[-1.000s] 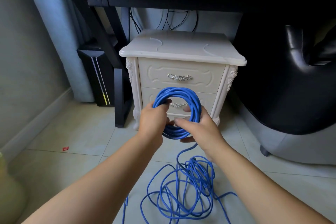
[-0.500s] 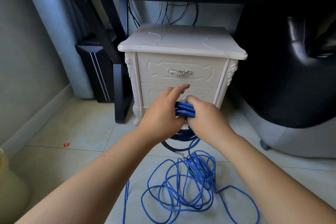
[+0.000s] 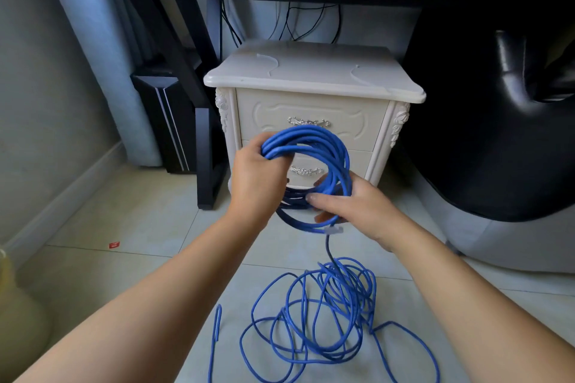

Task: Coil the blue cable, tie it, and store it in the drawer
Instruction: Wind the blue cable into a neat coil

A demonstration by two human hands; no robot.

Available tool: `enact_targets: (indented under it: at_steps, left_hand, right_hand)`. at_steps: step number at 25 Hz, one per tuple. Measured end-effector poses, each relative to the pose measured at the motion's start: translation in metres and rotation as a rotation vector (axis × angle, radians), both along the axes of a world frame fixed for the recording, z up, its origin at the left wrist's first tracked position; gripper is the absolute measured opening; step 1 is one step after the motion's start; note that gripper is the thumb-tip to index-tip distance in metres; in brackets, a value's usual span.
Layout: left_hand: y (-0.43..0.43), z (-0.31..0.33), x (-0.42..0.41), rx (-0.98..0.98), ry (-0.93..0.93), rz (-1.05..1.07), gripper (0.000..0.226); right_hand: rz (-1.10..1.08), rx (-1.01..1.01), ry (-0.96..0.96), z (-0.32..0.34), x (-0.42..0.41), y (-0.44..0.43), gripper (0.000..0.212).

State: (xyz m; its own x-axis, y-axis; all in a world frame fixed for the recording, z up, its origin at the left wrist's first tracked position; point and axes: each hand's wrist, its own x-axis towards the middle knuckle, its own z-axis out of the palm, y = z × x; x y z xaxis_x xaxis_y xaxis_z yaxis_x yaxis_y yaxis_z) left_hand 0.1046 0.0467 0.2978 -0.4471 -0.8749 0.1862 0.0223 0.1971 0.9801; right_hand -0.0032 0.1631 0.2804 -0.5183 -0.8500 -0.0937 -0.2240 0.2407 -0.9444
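Half a second ago you had the coil [image 3: 339,152] squeezed flat between hands pressed together; now the hands are apart and it is open as a ring again. Your left hand [image 3: 255,177] has its fingers curled round the bundle at the upper left. Your right hand [image 3: 351,208] grips the lower right, thumb across the strands and fingers behind.

The ring stands nearly upright, its open face toward you. It is a little oval, the long axis running from the left hand down to the right. A clear plug [image 3: 333,230] lies level just under your right hand. From there one strand drops straight to the loose cable [image 3: 326,314] tangled on the floor below both hands.

Just beyond the hands stands a white cabinet [image 3: 311,74]. The coil covers part of the top drawer [image 3: 311,115] and the lower drawer [image 3: 357,162]; both are closed. A dark tower [image 3: 165,121] and desk leg [image 3: 205,165] are left of your left hand, and a black chair [image 3: 482,134] is right of your right.
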Motion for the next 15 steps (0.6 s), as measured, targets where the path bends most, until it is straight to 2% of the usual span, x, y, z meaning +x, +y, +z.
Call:
enact_targets:
  at_steps: [2,3,6,8,9,11,13,15]
  left_hand:
    - [-0.002,0.001,-0.001,0.177,0.09,0.053,0.017]
    - [-0.003,0.0,-0.001,0.26,0.121,0.068,0.016]
    - [-0.007,-0.003,-0.002,0.441,0.164,0.097,0.017]
    - [-0.006,-0.005,-0.002,0.501,0.165,0.122,0.012]
    - [-0.005,-0.006,-0.002,0.525,0.162,0.139,0.01]
    - [0.002,-0.008,-0.002,0.552,0.125,0.145,0.008]
    - [0.013,-0.011,-0.002,0.543,0.078,0.049,0.01]
    - [0.021,-0.012,-0.002,0.5,0.032,-0.093,0.016]
  right_hand:
    - [0.039,-0.031,-0.048,0.0,0.006,0.0,0.027]
    - [0.046,-0.073,-0.101,-0.001,0.007,-0.001,0.039]
    - [0.125,-0.157,-0.389,-0.003,0.003,-0.002,0.099]
    - [0.191,-0.119,-0.377,-0.005,0.005,-0.003,0.112]
    - [0.168,-0.086,-0.281,-0.007,0.009,-0.005,0.109]
    - [0.0,-0.091,-0.13,-0.009,0.018,-0.011,0.081]
    - [-0.215,-0.15,-0.107,-0.009,0.018,-0.015,0.046]
    - [-0.353,-0.177,-0.121,-0.006,0.011,-0.015,0.026]
